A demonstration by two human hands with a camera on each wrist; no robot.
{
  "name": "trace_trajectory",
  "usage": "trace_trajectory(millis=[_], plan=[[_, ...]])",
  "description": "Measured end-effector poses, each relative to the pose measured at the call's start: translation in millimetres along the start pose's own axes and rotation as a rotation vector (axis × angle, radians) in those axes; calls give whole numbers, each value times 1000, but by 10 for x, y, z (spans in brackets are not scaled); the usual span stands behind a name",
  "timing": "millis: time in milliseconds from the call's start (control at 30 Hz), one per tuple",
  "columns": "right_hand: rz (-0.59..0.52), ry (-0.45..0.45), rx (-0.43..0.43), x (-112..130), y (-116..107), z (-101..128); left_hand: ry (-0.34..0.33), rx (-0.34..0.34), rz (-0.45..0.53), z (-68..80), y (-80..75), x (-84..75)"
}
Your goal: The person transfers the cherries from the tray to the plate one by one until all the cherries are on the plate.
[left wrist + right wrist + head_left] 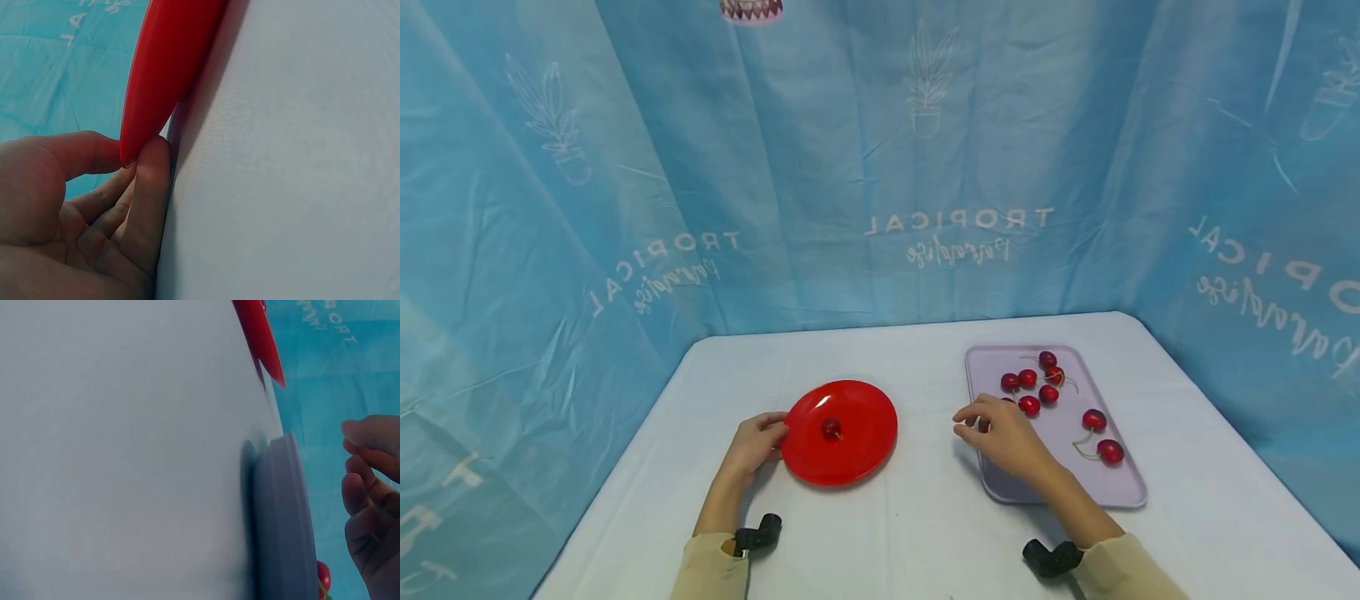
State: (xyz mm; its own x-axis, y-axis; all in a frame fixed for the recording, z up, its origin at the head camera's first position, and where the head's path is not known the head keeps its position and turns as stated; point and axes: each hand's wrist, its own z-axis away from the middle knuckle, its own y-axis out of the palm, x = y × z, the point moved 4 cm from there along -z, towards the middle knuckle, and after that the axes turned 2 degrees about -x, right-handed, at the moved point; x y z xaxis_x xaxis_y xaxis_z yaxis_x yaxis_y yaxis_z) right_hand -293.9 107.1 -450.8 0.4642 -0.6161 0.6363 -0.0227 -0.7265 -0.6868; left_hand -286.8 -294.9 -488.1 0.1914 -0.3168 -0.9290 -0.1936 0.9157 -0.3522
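Note:
At the left of the table my left hand pinches the edge of a glossy red plate. In the left wrist view the thumb is on one side of the plate's rim and a finger bends under the other. One dark cherry with a stem lies near the plate's middle. Over the left edge of a pale purple tray, my right hand hangs with loosely curved fingers. Nothing shows between those fingers in the right wrist view. Several stemmed cherries lie in the tray, one partly hidden by this hand.
A white cloth covers the table, with a strip of it between plate and tray. Two cherries joined by their stems, one of them the lower cherry, sit at the tray's right. Blue printed curtains stand behind and beside the table.

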Motion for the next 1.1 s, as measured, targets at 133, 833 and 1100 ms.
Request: trace_trajectory(millis=[133, 833, 1100], plan=[[-2, 23, 0, -70, -68, 44, 7, 5, 5, -10, -4, -14], [-12, 110, -72, -510, -451, 243, -3, -1, -11, 21, 3, -26], [11, 147, -41, -633, -498, 277, -8, -3, -2, 36, 0, -33]])
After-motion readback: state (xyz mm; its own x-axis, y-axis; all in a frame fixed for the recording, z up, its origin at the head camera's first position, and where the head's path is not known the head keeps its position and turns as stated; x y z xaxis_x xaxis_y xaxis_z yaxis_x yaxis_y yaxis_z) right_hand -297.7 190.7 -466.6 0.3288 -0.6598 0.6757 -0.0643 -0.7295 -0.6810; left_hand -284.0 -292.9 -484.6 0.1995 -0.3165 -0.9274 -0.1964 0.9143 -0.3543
